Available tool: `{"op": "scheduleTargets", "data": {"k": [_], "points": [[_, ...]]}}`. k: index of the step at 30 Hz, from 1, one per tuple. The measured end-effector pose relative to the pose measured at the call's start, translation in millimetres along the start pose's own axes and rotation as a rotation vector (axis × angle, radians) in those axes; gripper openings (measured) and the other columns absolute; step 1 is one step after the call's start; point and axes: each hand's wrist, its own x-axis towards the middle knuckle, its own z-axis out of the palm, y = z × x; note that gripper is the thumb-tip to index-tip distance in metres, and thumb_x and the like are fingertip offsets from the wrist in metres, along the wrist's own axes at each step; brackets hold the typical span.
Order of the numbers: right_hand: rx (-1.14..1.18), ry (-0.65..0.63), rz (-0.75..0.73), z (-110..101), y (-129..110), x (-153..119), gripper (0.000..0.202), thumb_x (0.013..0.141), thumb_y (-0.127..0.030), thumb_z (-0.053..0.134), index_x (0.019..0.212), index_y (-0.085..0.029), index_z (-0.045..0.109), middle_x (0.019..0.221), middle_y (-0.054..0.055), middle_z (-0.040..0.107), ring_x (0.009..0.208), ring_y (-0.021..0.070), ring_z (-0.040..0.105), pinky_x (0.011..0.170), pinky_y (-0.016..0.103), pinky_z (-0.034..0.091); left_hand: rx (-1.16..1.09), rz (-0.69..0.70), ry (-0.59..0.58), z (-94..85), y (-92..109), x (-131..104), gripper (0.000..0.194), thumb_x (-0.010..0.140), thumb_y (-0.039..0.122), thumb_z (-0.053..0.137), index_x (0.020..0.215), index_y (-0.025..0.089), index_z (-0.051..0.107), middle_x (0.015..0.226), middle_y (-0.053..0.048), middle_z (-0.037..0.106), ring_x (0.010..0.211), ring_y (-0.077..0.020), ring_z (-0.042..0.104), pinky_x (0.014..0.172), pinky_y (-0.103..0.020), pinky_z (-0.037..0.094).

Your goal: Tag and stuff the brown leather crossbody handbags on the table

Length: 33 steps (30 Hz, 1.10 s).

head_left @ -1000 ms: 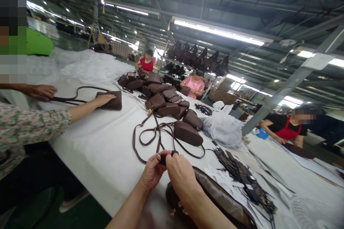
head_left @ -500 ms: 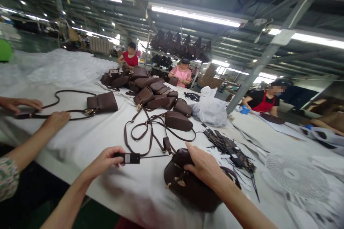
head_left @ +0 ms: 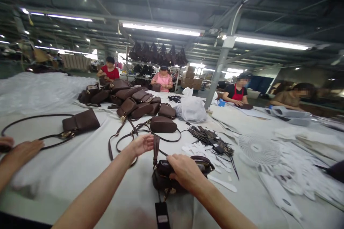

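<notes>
At 10 o'clock, a co-worker's hands (head_left: 24, 154) are near a brown bag (head_left: 83, 121); the bag pile (head_left: 139, 96) lies at 11. The left hand (head_left: 142, 145), loosely open, is beside a strap (head_left: 156, 148). Close in at 12, the right hand (head_left: 185, 171) holds the handbag (head_left: 176, 186). Black tags (head_left: 211, 139) lie at 1, a fan (head_left: 258, 150) at 2. The edge shows at 9; white cloth covers the desk (head_left: 107, 193).

Holding a brown bag (head_left: 175, 182) with the right hand (head_left: 188, 172), toward the front edge of the counter (head_left: 80, 175). Keeping the left hand (head_left: 142, 144) open just beside a brown strap (head_left: 156, 148). Seeing a bag pile (head_left: 141, 110) toward the far edge.
</notes>
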Motion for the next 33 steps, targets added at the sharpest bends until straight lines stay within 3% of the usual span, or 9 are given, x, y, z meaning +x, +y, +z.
{"op": "scheduleTargets", "data": {"k": [7, 11, 14, 16, 18, 20, 23, 27, 33], "points": [[0.185, 0.16, -0.021, 8.4, 10.6, 1.8, 0.026, 0.074, -0.027, 0.075, 0.096, -0.018, 0.062, 0.097, 0.007, 0.068, 0.087, 0.023, 0.065, 0.071, 0.029, 0.047, 0.356, 0.181, -0.327, 90.5, 77.8, -10.9, 0.021, 0.076, 0.022, 0.074, 0.089, 0.013, 0.061, 0.089, -0.014, 0.074, 0.061, -0.0148, 0.065, 0.059, -0.024, 0.047], [0.373, 0.692, 0.119, -12.9, 38.3, -8.9, 0.016, 0.083, -0.031, 0.063, 0.091, -0.019, 0.057, 0.092, 0.007, 0.064, 0.086, 0.0211, 0.062, 0.075, 0.032, 0.05, 0.656, 0.253, -0.434, 121.1, 90.5, -28.0, 0.024, 0.073, 0.023, 0.075, 0.087, 0.015, 0.058, 0.083, -0.01, 0.073, 0.057, -0.0128, 0.061, 0.056, -0.024, 0.044], [0.257, 1.01, 0.056, -48.9, 61.5, -7.8, 0.048, 0.079, -0.023, 0.064, 0.124, -0.016, 0.049, 0.134, 0.018, 0.049, 0.128, 0.0317, 0.044, 0.101, 0.049, 0.04, 0.784, 0.297, -0.49, 133.5, 92.3, -33.1, 0.025, 0.07, 0.021, 0.074, 0.087, 0.016, 0.057, 0.078, -0.005, 0.069, 0.059, -0.0134, 0.058, 0.055, -0.024, 0.044], [0.192, 0.941, -0.122, -75.2, 68.4, 1.0, 0.073, 0.072, -0.014, 0.065, 0.139, -0.018, 0.037, 0.148, 0.017, 0.037, 0.14, 0.0333, 0.028, 0.11, 0.056, 0.027, 0.854, 0.358, -0.517, 138.9, 89.3, -34.1, 0.025, 0.068, 0.019, 0.073, 0.087, 0.018, 0.057, 0.073, -0.001, 0.064, 0.057, -0.013, 0.054, 0.053, -0.025, 0.042], [0.28, 0.713, -0.228, -96.7, 69.3, 12.8, 0.076, 0.069, -0.008, 0.063, 0.14, -0.019, 0.039, 0.133, 0.015, 0.055, 0.128, 0.0314, 0.047, 0.105, 0.054, 0.035, 0.965, 0.52, -0.436, 141.3, 85.1, -35.0, 0.022, 0.066, 0.014, 0.07, 0.082, 0.019, 0.056, 0.068, 0.002, 0.057, 0.055, -0.0122, 0.049, 0.053, -0.024, 0.039], [0.533, 0.387, -0.222, -111.2, 70.0, 22.2, 0.054, 0.071, -0.012, 0.061, 0.125, -0.017, 0.053, 0.091, 0.007, 0.07, 0.089, 0.0244, 0.067, 0.083, 0.043, 0.051, 1.099, 0.77, -0.183, 139.2, 82.9, -35.9, 0.02, 0.064, 0.009, 0.066, 0.075, 0.021, 0.055, 0.067, 0.003, 0.052, 0.059, -0.0133, 0.048, 0.056, -0.025, 0.037], [0.868, 0.055, -0.164, -124.8, 82.6, 23.6, 0.012, 0.078, -0.028, 0.057, 0.083, -0.018, 0.061, 0.049, -0.008, 0.049, 0.044, 0.012, 0.051, 0.057, 0.028, 0.05, 1.065, 0.953, 0.2, 128.0, 86.9, -34.9, 0.022, 0.062, 0.005, 0.061, 0.074, 0.022, 0.056, 0.067, 0.002, 0.05, 0.067, -0.0162, 0.049, 0.062, -0.025, 0.035], [0.765, 0.189, -0.087, -145.1, 124.3, 7.4, 0.021, 0.086, -0.036, 0.051, 0.074, -0.02, 0.057, 0.05, -0.009, 0.042, 0.044, 0.0084, 0.04, 0.056, 0.023, 0.042, 0.747, 0.741, 0.187, 107.5, 97.0, -24.6, 0.009, 0.064, 0.012, 0.059, 0.068, 0.019, 0.056, 0.056, 0.003, 0.052, 0.058, -0.015, 0.052, 0.057, -0.024, 0.038], [-0.009, 0.615, 0.505, -165.6, 201.5, -43.6, 0.018, 0.09, -0.016, 0.048, 0.094, -0.019, 0.065, 0.076, 0.009, 0.067, 0.073, 0.0209, 0.063, 0.062, 0.031, 0.032, 0.51, 0.552, 0.122, 75.4, 103.5, -16.4, 0.014, 0.061, 0.014, 0.058, 0.074, 0.017, 0.054, 0.042, 0.013, 0.032, 0.03, -0.0033, 0.023, 0.038, -0.019, 0.03]]}}
